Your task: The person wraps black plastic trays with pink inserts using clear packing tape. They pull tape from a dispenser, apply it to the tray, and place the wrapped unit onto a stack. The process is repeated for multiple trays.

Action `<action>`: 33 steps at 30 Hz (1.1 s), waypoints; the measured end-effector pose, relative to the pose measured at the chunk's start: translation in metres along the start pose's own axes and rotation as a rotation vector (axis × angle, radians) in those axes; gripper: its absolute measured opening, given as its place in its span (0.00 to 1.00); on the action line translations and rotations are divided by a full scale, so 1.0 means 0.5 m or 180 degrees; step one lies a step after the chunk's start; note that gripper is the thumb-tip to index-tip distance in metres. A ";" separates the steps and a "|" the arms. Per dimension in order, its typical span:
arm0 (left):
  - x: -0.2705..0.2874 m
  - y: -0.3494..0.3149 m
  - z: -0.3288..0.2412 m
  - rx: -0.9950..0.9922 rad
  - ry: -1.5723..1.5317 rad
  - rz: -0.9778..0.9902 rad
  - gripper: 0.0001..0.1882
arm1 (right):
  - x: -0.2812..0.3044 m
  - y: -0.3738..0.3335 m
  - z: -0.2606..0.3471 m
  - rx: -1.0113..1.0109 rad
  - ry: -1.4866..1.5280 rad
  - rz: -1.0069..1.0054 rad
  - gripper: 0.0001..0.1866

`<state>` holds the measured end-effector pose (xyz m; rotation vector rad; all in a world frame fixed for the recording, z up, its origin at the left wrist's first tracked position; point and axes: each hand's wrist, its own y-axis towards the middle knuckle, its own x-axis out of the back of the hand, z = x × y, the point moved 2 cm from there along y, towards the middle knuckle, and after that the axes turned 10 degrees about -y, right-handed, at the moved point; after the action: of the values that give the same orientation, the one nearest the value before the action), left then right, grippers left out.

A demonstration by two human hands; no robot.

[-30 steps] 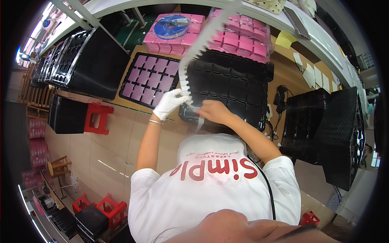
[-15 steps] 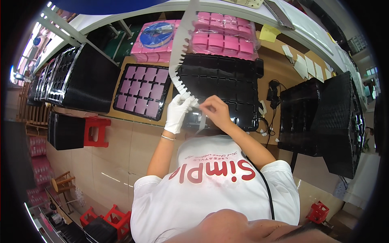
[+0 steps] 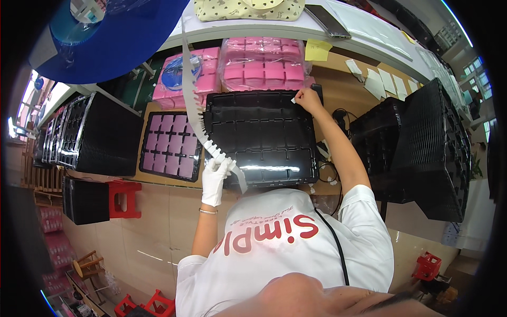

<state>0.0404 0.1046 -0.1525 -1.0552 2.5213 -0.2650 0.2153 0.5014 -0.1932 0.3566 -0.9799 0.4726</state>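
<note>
My left hand (image 3: 215,177), in a white glove, is closed on a long white strip (image 3: 196,119) edged with small tabs. The strip runs up toward a large blue reel (image 3: 127,45) at the upper left, and its loose end hangs past my fingers. My bare right hand (image 3: 307,99) pinches a small white piece, seemingly a sticker (image 3: 293,100), at the far right corner of a black compartment tray (image 3: 259,134). Whether the piece touches the tray I cannot tell. Left of that tray lies another black tray holding pink foam blocks (image 3: 170,140).
Pink foam packs (image 3: 264,66) in clear film stand behind the tray, under a white shelf with a phone (image 3: 327,21). Tall stacks of black trays rise at the left (image 3: 108,137) and right (image 3: 435,153). Cables (image 3: 340,119) lie right of the tray.
My right hand has left the strip near my left hand and moved to the tray's far right corner with a small white piece. The view has shifted, showing more of the blue reel.
</note>
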 end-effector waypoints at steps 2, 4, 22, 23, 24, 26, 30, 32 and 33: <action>0.010 0.000 0.008 -0.0012 -0.0014 -0.0044 0.11 | -0.001 0.000 0.027 0.0032 -0.0288 0.0078 0.08; 0.007 -0.002 0.010 -0.0014 0.0015 -0.0045 0.11 | -0.006 -0.001 0.018 0.0002 -0.0295 -0.0030 0.09; 0.090 -0.036 -0.012 -0.0305 0.0073 -0.0400 0.07 | 0.046 -0.157 0.028 -0.0223 0.4786 0.0728 0.09; 0.104 -0.034 -0.006 -0.0304 0.0123 -0.0391 0.06 | 0.037 -0.179 0.052 -0.0298 0.4898 0.0861 0.10; 0.100 -0.040 -0.017 -0.0260 0.0165 -0.0446 0.06 | 0.025 -0.206 0.083 -0.0390 0.5019 0.1008 0.11; 0.104 -0.041 -0.023 -0.0260 0.0201 -0.0452 0.07 | -0.001 -0.255 0.162 -0.0672 0.5029 0.1557 0.09; 0.103 -0.039 -0.034 -0.0151 0.0039 -0.0401 0.06 | -0.066 -0.353 0.323 -0.0079 0.2303 0.2172 0.11; 0.104 -0.036 -0.040 -0.0115 0.0043 -0.0306 0.05 | -0.090 -0.385 0.368 0.1364 0.0896 0.1769 0.15; 0.102 -0.035 -0.041 -0.0093 0.0040 -0.0250 0.05 | -0.103 -0.402 0.380 0.1925 0.0604 0.0995 0.13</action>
<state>0.0103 0.0562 -0.1426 -1.1692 2.5051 -0.2584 0.1642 0.2271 -0.1550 0.6901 -0.6924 1.0749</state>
